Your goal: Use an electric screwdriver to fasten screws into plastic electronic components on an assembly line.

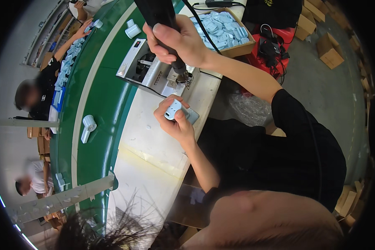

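My right hand [181, 41] is wrapped round a black electric screwdriver [159, 16], tilted with its bit end down at the metal pickup block of a screw feeder [148, 71]. Whether the bit touches a screw there is too small to tell. Nearer to me, over the white bench edge, my left hand [176, 121] is closed round a light-blue plastic housing [174, 109]. The housing's end face, with a dark slot and small holes, points up between thumb and fingers. Part of its body is hidden by the hand.
A cardboard box [248, 46] of light-blue parts stands beyond the feeder. Past the white bench [148, 146] runs a green conveyor [106, 87] carrying blue devices [88, 123]. Co-workers are across it. A red stool [275, 54] holds black adapters and cables. A metal bar [66, 200] crosses the belt.
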Demonstrator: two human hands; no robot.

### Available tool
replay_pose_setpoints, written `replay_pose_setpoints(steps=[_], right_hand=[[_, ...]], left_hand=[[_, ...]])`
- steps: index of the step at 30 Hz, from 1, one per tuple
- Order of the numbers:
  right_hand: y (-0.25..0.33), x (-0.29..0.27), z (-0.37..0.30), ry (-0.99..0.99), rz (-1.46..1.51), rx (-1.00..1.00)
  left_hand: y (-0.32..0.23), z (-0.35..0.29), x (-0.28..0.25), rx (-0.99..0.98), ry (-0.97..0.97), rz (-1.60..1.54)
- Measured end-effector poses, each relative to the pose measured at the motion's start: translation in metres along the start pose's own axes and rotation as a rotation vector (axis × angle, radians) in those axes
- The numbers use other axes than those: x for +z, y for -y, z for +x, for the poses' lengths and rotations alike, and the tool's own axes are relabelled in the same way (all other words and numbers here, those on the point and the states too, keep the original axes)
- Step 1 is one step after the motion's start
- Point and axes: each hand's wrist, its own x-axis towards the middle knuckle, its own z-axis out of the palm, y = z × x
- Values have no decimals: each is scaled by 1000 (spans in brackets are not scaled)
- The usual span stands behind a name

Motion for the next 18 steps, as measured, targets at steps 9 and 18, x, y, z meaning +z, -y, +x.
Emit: replay_pose_setpoints(steps=[9, 18], right_hand=[[-14, -6, -12, 6, -29, 95], [33, 11, -9, 92, 91, 118]], left_hand=[[2, 2, 3, 3, -24, 70], [0, -1, -4, -3, -2, -23]])
